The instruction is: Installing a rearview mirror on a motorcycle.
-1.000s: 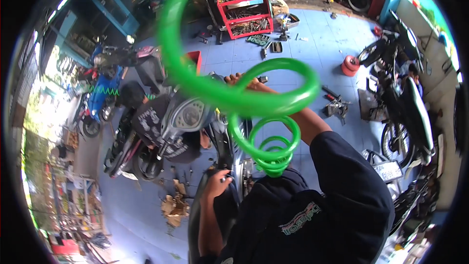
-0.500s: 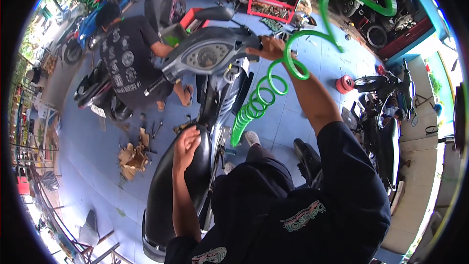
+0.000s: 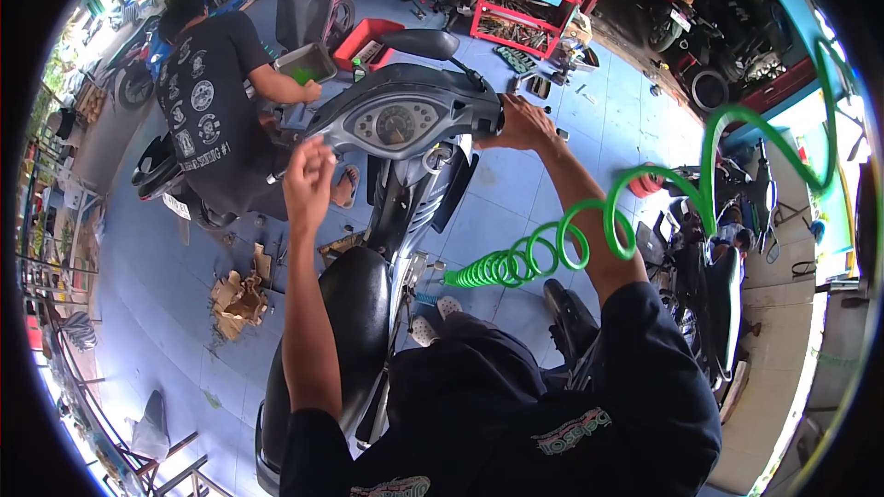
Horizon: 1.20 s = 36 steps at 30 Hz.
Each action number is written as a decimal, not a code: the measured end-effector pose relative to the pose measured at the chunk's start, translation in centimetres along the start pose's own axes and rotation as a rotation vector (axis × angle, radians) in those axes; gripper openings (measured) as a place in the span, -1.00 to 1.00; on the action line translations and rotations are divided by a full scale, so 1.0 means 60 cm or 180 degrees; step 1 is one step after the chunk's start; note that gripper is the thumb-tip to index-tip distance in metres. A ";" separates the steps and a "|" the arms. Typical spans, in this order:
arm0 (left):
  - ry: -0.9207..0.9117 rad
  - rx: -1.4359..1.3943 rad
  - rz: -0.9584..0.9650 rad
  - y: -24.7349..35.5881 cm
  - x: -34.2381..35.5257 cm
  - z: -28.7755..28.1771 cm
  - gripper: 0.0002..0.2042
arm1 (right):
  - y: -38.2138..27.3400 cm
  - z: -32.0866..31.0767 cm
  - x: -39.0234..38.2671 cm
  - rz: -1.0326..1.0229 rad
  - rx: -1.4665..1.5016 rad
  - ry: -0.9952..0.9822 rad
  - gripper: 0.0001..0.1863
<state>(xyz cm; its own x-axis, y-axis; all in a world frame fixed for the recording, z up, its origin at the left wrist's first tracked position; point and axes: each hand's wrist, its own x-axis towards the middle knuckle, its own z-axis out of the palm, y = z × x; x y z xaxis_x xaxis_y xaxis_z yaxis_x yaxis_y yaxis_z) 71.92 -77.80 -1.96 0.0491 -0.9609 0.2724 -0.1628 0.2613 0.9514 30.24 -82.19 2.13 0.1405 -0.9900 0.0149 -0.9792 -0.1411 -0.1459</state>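
Observation:
A dark scooter [image 3: 368, 299] stands upright beside me, its dashboard [image 3: 396, 125] and handlebar cover in front. My right hand [image 3: 527, 125] is closed round the right handlebar grip [image 3: 491, 117], which it mostly hides. My left hand [image 3: 310, 179] is raised just short of the left end of the handlebar, its fingers loosely bent and apart, holding nothing I can see. A black mirror [image 3: 421, 43] rises from the right side of the bar. The long black seat [image 3: 345, 331] lies below my left forearm.
A coiled green air hose [image 3: 552, 244] hangs across my right forearm. A person [image 3: 216, 101] in a black shirt crouches left of the scooter's front. Beyond stand a red tool rack [image 3: 525, 5] and a red bin [image 3: 368, 42]. Torn cardboard [image 3: 239, 299] lies on the blue floor.
My left hand has moved forward from above the seat toward the left handlebar. The right hand stays on its grip. The green hose has swung down and right. The crouching person has leaned left.

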 end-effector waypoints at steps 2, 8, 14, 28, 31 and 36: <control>0.0034 -0.0056 0.0121 -0.008 0.034 0.006 -0.65 | 0.009 0.010 -0.009 -0.0142 -0.0406 -0.0030 0.24; -0.0220 0.0721 -0.0149 -0.103 0.086 0.003 -0.80 | -0.015 0.035 -0.028 0.0194 -0.0240 -0.0001 0.25; -0.2569 -0.0584 -0.1878 -0.250 0.008 0.220 -0.64 | -0.023 0.045 -0.019 0.0173 -0.0148 0.0385 0.17; 0.0064 -0.3588 -0.3407 -0.374 -0.003 0.439 -0.66 | -0.026 0.053 -0.017 0.0291 -0.0209 0.0182 0.26; -0.0463 -0.2236 -0.3644 -0.324 -0.028 0.421 -0.48 | -0.011 0.060 -0.025 0.0317 -0.0248 0.0062 0.26; -0.0764 0.0486 -0.1589 -0.291 -0.089 0.223 -0.55 | -0.023 0.036 -0.032 0.0444 0.0021 0.0120 0.25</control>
<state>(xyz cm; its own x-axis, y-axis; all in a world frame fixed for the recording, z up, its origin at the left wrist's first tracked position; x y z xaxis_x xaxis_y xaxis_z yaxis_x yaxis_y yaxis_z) 61.30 -78.45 -21.97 -0.0655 -0.9629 -0.2619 -0.3187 -0.2285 0.9199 31.62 -80.08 0.19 -0.0026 -0.9995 0.0312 -0.9878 -0.0023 -0.1557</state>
